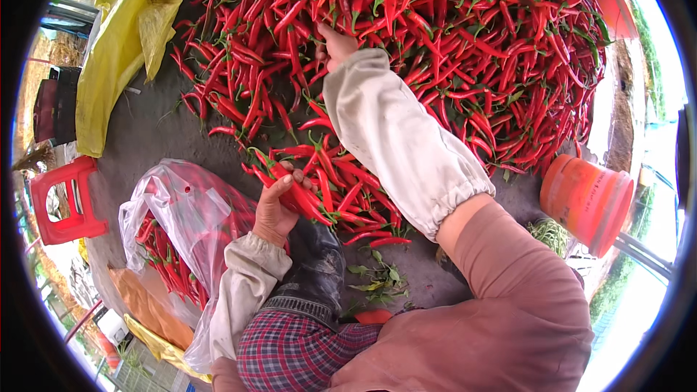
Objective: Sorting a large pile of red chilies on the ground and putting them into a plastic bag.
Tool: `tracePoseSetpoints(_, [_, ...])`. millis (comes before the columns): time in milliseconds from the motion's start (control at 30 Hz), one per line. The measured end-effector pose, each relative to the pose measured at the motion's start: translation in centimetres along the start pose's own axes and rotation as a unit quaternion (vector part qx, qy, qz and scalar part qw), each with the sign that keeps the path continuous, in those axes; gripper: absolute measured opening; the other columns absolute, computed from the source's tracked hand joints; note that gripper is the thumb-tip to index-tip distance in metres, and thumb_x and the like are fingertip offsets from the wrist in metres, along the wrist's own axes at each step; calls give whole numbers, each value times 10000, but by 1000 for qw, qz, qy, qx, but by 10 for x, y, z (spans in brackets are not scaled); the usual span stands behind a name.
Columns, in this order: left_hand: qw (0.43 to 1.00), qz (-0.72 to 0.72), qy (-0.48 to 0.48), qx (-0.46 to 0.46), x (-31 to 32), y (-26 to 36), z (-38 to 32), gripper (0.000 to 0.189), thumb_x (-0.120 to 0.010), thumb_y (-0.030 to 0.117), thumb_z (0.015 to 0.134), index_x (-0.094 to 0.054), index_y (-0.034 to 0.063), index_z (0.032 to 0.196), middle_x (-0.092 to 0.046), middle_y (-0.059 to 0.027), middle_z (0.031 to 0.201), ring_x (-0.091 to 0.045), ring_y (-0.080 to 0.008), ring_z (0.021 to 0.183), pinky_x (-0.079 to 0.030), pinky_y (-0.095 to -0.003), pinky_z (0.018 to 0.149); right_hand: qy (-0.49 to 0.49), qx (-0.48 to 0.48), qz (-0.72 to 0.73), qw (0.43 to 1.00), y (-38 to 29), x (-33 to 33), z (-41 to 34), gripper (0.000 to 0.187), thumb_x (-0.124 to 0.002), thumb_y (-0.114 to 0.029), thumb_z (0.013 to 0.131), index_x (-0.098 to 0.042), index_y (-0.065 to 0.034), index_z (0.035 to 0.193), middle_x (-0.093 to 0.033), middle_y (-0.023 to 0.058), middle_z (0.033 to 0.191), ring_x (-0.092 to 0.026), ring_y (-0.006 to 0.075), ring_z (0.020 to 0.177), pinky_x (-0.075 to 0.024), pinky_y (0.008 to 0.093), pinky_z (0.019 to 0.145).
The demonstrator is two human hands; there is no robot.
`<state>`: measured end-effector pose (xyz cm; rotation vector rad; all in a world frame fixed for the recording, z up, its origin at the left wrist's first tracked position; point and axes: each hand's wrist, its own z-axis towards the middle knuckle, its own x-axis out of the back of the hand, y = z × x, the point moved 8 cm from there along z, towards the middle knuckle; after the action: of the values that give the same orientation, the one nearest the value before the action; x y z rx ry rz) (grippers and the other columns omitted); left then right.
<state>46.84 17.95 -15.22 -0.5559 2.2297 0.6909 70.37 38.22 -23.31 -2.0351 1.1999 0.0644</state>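
Note:
A large heap of red chili peppers (490, 65) with green stems spreads across the floor before me. My right hand (338, 48), in a pale sleeve cover, reaches into the heap's near side; its fingertips are partly hidden among the peppers, so its grip is unclear. My left hand (279, 202) holds a small bunch of red chili peppers (305, 200), fingers curled behind them. Beside that hand lies a smaller pile of peppers (354, 190). To its left stands a clear plastic bag (179, 196), partly filled with red peppers (171, 267) that show through its opening.
A red plastic stool (68, 201) stands at the left, below a yellow sheet or sack (117, 76). An orange bucket (585, 201) lies tilted at the right. Green leaves (384, 280) are scattered on the floor near my dark boot (313, 267). An orange sheet (150, 305) lies lower left.

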Motion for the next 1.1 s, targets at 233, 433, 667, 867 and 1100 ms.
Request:
tracePoseSetpoints(233, [1000,5,15,8,20,3,-2,294,-689,106,864,-559,146,1125,-592,-29,961,-595,-216,937,-501,-444,935,-110,-109,-73,985,65,128,-110,255,-732,-311,893,-640,-94,991,-633,50,726,-588,155,521,-445,277,450])
tracePoseSetpoints(433, [997,11,63,36,27,-4,-4,308,-698,118,851,-586,129,1137,-618,-42,998,-618,-233,959,-517,-458,929,-81,-174,-347,918,42,223,-190,648,-516,-636,932,-659,-13,1039,-714,108,882,-713,227,674,-535,312,540])
tracePoseSetpoints(667, [997,16,62,38,27,-9,-7,456,-691,134,823,-548,78,1253,-633,-66,997,-625,-243,975,-516,-475,943,96,257,-706,653,-35,218,-203,299,-611,-332,921,-691,-44,939,-678,176,845,-653,381,799,-513,457,706])
tracePoseSetpoints(867, [995,5,82,57,38,-18,-8,340,-683,97,837,-574,91,1159,-643,-68,994,-636,-261,965,-532,-476,919,-46,493,-596,632,-1,142,-214,163,-644,-201,877,-690,-66,957,-686,120,908,-662,349,748,-518,427,648])
tracePoseSetpoints(1100, [994,2,80,79,37,-23,-9,254,-701,107,846,-599,104,1079,-645,-68,982,-638,-256,961,-532,-466,910,-34,402,-739,540,25,109,-172,240,-628,-197,881,-638,-70,1084,-664,118,716,-652,335,643,-499,458,571])
